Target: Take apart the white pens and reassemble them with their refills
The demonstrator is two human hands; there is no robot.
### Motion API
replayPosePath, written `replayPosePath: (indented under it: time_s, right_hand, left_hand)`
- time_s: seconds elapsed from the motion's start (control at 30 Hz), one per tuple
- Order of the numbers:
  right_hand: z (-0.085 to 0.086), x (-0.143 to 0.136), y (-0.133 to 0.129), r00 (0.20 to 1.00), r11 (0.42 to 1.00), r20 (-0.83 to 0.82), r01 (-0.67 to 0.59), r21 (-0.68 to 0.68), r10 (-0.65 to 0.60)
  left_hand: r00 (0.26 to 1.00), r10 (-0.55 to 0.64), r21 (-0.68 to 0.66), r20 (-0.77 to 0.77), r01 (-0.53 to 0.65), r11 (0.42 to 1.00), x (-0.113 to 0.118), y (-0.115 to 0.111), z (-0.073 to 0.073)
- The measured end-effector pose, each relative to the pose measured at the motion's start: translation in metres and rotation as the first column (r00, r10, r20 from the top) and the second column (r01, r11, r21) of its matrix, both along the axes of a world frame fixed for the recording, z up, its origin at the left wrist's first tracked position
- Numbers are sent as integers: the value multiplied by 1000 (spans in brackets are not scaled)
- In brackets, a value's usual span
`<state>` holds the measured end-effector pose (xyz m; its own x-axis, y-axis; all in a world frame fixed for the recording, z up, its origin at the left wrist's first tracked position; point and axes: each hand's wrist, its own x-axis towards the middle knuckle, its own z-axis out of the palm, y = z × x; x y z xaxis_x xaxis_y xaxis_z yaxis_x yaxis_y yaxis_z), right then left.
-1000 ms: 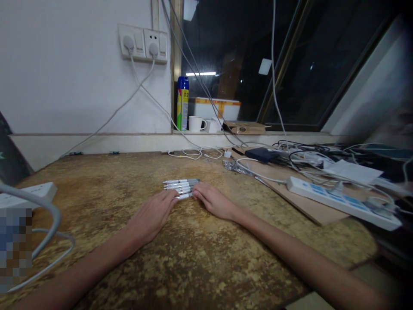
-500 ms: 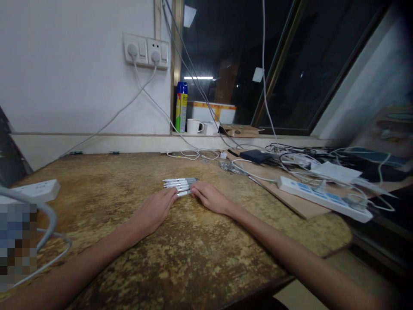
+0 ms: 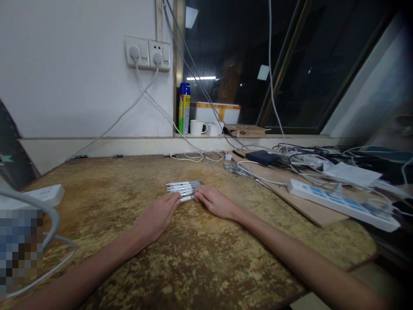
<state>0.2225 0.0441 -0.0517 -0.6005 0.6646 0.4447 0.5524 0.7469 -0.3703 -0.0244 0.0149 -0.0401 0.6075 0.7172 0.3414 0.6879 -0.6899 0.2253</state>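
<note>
Several slim white pens with grey ends [image 3: 182,188] lie side by side on the worn wooden table, pointing left to right. The pen nearest me [image 3: 187,198] is pinched at both ends. My left hand [image 3: 161,212] is closed on its left end, fingertips together. On the other end, my right hand [image 3: 215,202] is closed with thumb and fingers curled in beside the row. Parts of the pens' right ends are hidden behind my right fingers.
A white power strip [image 3: 342,204] and tangled cables sit on a board [image 3: 306,211] at right. Another white power strip [image 3: 48,194] stands at left. On the sill are a spray can [image 3: 184,110] and a white mug [image 3: 196,127]. Crumpled clear plastic [image 3: 237,169] lies behind my right hand.
The whole view has shifted slightly, so everything appears a little further right and lower. Both hands keep nearly the same place on the nearest pen.
</note>
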Motion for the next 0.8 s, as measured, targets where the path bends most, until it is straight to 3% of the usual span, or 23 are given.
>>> replayPosePath:
  time_s: [0.43, 0.8]
  right_hand:
    - [4, 2, -4, 1000, 1000, -17, -20, -20, 19]
    - [3, -6, -3, 1000, 995, -15, -25, 94, 26]
  left_hand:
    - [999, 23, 9, -29, -23, 1000, 2, -1, 2]
    - [998, 67, -61, -15, -68, 996, -1, -3, 7]
